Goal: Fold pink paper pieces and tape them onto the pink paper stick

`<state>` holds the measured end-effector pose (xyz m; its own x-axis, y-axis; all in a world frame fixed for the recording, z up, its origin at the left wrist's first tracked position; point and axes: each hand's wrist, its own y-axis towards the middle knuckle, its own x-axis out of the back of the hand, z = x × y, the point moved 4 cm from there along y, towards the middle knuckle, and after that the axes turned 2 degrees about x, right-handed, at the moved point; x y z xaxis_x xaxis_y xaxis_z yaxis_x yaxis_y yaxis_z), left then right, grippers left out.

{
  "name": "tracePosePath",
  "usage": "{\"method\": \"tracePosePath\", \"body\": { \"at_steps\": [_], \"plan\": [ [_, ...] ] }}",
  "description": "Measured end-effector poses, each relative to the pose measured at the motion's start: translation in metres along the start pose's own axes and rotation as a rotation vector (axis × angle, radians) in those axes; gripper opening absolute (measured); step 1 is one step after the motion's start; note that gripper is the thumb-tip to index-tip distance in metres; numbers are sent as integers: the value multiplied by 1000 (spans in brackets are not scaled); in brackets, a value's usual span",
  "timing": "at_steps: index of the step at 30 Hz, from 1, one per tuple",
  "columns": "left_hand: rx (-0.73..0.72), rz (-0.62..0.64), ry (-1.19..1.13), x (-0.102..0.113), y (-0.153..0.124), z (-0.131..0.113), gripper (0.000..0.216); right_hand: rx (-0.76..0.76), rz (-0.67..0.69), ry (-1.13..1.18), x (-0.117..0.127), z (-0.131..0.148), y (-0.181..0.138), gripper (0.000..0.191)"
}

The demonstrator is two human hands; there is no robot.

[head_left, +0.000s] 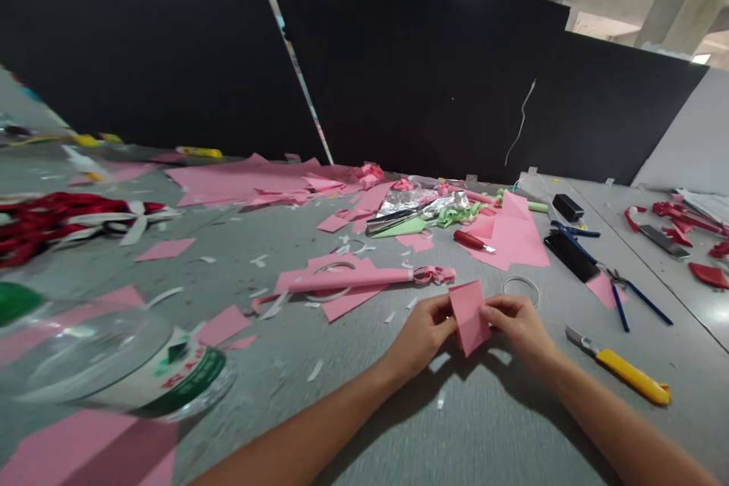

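Observation:
A small folded piece of pink paper (470, 313) is held upright just above the grey table, between my two hands. My left hand (422, 328) pinches its left edge, with some fingers hidden behind the sheet. On the right edge, my right hand (517, 325) grips it between thumb and fingers. Just behind the right hand lies a white ring (520, 290), probably a roll of tape. Beyond the left hand rests a rolled pink paper tube (353, 279) with a crumpled paper end, on top of flat pink pieces and another ring.
A yellow utility knife (632, 376) with its blade out lies at right, near blue-handled pliers (620, 288) and a black phone (571, 256). A red-handled cutter (474, 241) lies farther back. A large clear bottle (114, 364) lies at left. A black panel (444, 68) borders the table.

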<state>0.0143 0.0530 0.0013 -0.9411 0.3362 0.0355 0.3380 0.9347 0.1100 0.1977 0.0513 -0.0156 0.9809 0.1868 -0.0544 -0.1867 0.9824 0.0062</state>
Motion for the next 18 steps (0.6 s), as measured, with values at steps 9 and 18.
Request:
{"method": "tracePosePath", "body": {
  "at_steps": [9,18],
  "plan": [
    [-244,-217,516,4,-13,-13,18,256,-5,-311,-13,17,-13,35],
    [-163,-132,337,1,-11,-13,20,260,-22,-301,-16,12,-15,66]
  ]
}}
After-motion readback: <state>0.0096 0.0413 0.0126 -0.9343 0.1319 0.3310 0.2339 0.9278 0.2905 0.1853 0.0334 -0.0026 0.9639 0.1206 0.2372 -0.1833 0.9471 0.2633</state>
